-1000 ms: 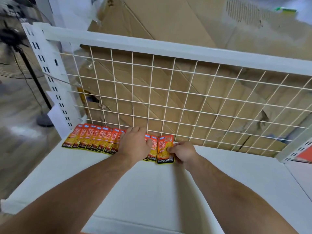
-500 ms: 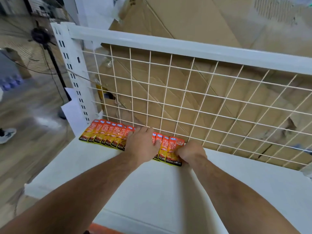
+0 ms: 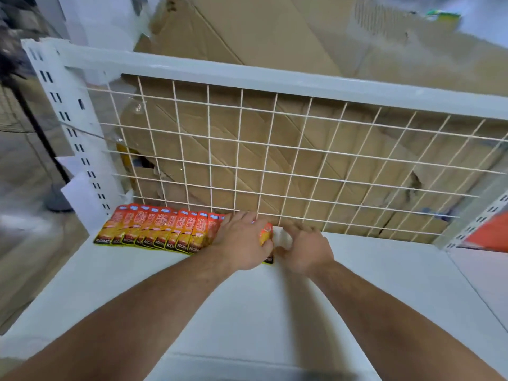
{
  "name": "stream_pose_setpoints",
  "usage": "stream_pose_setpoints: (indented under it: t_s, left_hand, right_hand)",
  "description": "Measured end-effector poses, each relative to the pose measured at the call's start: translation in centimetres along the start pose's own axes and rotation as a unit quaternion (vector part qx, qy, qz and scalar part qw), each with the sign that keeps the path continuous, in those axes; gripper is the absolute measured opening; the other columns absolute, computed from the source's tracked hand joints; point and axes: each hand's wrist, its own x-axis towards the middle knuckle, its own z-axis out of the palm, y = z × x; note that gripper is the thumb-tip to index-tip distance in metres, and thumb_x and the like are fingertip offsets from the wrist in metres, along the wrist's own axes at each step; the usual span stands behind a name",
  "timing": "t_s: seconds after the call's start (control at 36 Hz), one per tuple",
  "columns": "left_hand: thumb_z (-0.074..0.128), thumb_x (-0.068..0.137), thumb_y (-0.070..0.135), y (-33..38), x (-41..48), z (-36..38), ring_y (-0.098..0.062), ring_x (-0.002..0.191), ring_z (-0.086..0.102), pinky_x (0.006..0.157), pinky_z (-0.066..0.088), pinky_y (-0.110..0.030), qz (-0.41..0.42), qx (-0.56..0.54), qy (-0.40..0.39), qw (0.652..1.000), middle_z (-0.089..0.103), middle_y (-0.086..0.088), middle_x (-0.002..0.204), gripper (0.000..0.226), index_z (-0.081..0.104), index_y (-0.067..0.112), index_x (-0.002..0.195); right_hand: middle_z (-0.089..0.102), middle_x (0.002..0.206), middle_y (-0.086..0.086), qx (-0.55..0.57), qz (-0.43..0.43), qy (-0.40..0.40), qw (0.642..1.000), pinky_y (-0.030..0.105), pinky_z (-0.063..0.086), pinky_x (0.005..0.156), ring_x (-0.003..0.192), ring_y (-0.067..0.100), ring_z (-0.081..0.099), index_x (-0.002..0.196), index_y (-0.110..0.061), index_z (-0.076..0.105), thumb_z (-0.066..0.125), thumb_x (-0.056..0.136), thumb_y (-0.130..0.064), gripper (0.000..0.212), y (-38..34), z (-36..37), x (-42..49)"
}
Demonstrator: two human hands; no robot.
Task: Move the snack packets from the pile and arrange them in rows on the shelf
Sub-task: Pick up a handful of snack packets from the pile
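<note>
Flattened cardboard (image 3: 261, 28); perhaps a fan (image 3: 39, 133).

We see snack packets (image 3: 156, 229) in orange-red fading to yellow, each with a blue mark at its top and a black band of white lettering at its foot, on a white shelf (image 3: 247, 312) backed by white wire mesh (image 3: 238, 145) in a square grid, brown cardboard (image 3: 247, 23) behind.

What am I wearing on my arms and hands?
The left forearm and right forearm are bare: no sleeves show. The left hand and right hand wear no gloves; no watch, band or ring shows, though the right hand is blurred.
</note>
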Motion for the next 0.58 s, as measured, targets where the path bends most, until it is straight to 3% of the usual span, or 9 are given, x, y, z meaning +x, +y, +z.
stream_pose_setpoints:
  t_s: [0.19,0.58]
  left_hand:
    - [0.034,0.092,0.059,6.1,2.0,1.2,-0.022,0.141,0.032,0.116,0.023,-0.042,0.087,-0.005,-0.071,0.994,0.039,0.005,0.153,0.062,0.034,0.032,0.148]
    - [0.031,0.092,0.064,26.3,1.4,1.0,-0.025,0.148,0.022,0.119,0.017,-0.049,0.230,0.001,-0.118,0.966,0.024,0.001,0.162,0.069,0.024,0.033,0.154]
  right_hand:
    - [0.027,0.161,-0.004,-0.027,0.103,-0.016,0.994,0.040,0.031,0.114,0.146,0.025,0.024,0.150,-0.037,0.032,0.054,0.087,-0.059,0.070,5.8,-2.5,-5.4]
    - [0.027,0.161,-0.004,-0.017,0.262,0.056,0.963,0.042,0.032,0.113,0.146,0.025,0.024,0.152,-0.038,0.030,0.055,0.087,-0.065,0.075,20.7,-8.1,-19.2]
